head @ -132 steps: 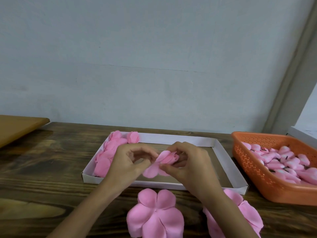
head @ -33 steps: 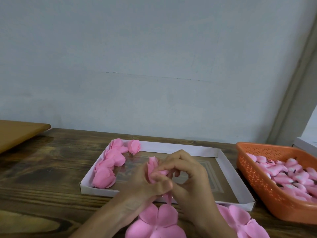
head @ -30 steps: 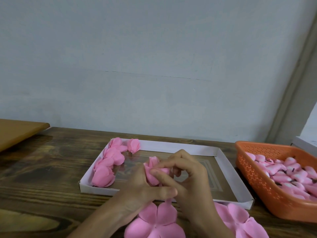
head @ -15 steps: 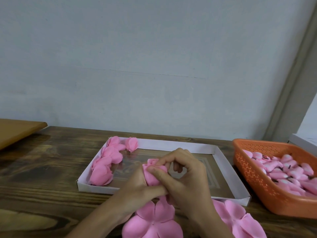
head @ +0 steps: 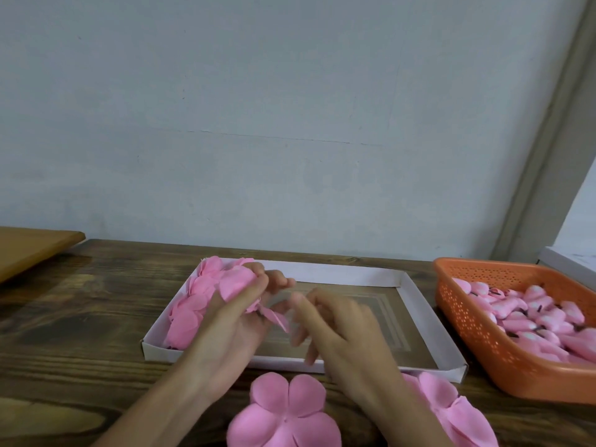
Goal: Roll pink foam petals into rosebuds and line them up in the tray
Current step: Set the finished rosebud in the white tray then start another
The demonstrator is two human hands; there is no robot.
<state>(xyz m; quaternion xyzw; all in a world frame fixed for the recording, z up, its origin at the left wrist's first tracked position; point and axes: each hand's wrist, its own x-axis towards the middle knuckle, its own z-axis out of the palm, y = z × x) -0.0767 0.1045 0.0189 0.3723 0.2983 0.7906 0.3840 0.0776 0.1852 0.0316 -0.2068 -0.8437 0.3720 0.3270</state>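
A pale wall (head: 290, 108) fills most of what I see, and below it runs the dark wooden table (head: 80, 317). A lighter wooden board (head: 29, 246) juts in at the far left edge. In the middle lies the shallow white tray (head: 338, 272). Just beside it on my right sits the orange basket (head: 477, 333), heaped with small pink foam pieces (head: 532, 317) (some show dark marks, too small to read).

On the table in front of the tray a flat pink petal flower (head: 283, 411) lies spread out. More flat petals (head: 451, 411) are partly under my right forearm.

Both my hands are over the tray. My left hand (head: 232, 330) is over its left half, fingers and thumb curled round the rolled rosebud (head: 237, 283). The bud's rounded top points toward the far left corner, and a loose flap of petal sticks out below my fingers. My right hand (head: 342, 330) is close beside it, over the middle of the tray, fingers loosely bent with nothing held in them. It is blurred, so I cannot tell whether a fingertip touches that flap.

The finished rosebuds (head: 190, 304) lie in a row along the tray's left wall, touching one another, from the near corner to the far one.
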